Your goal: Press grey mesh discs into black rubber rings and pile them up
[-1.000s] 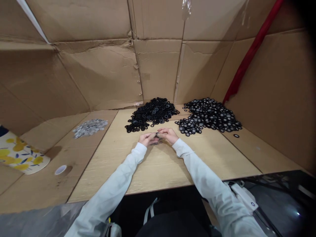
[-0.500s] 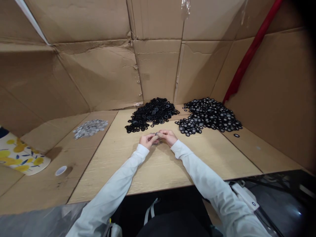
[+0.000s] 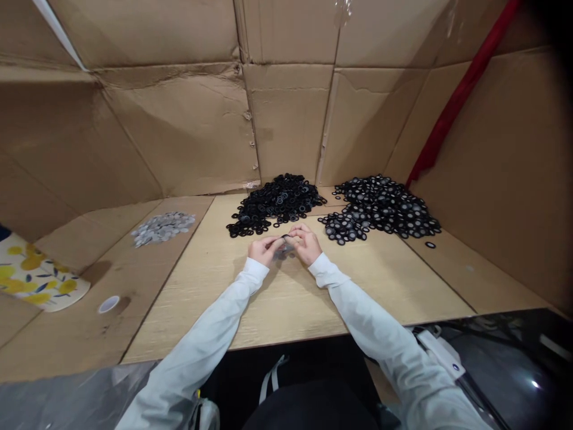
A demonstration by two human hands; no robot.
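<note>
My left hand (image 3: pixel 262 248) and my right hand (image 3: pixel 307 243) meet above the middle of the wooden board. Thumbs and fingers of both pinch a small black ring (image 3: pixel 285 236), one hand on each side. Whether a disc sits inside the ring is hidden by the fingers. Just below the fingertips, a few greyish discs (image 3: pixel 283 254) show, partly covered by the hands. Behind the hands rises a heap of black rings (image 3: pixel 282 200). To the right spreads a heap of black rings with grey centres (image 3: pixel 385 206). A flat pile of pale grey discs (image 3: pixel 165 227) lies to the left.
Cardboard walls (image 3: pixel 286 125) enclose the work surface (image 3: pixel 295 310). At the left are a flower-patterned cylinder (image 3: pixel 42 278) and a small white round piece (image 3: pixel 108 304). One ringed disc (image 3: pixel 430 245) lies apart at the right. A red strip (image 3: pixel 461 98) runs down the right wall.
My hands shift slightly, and the right fingers lift a little around the ring. More of the greyish discs beneath the fingertips now shows. The view has tilted slightly.
</note>
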